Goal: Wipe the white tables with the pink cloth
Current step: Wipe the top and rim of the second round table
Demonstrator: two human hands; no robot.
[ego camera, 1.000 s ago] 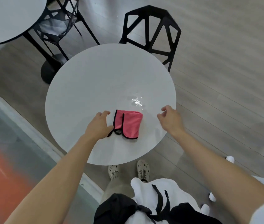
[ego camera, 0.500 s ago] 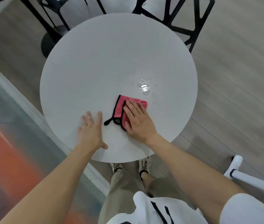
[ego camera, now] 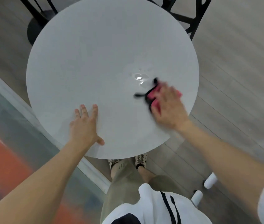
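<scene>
At four o'clock on the smooth round white tabletop (ego camera: 95,54), the soft black-edged pink cloth (ego camera: 154,94) is pressed under the right hand (ego camera: 168,107), its finger pose lost to blur; the left hand (ego camera: 84,126) is spread flat at seven. Firm overlapping strokes are needed through the glossy puddle (ego camera: 140,77) just beside.

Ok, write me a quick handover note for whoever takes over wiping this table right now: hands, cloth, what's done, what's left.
Left hand: open, flat on the white table near its front edge.
Right hand: pressed on the pink cloth at the table's right side, motion-blurred.
Water puddle: just beyond the cloth, not yet wiped.
Done: the cloth is down on the table and in use.
Left: wipe the puddle, then the rest of the top, then the other tables, whose tops are out of view here.
</scene>
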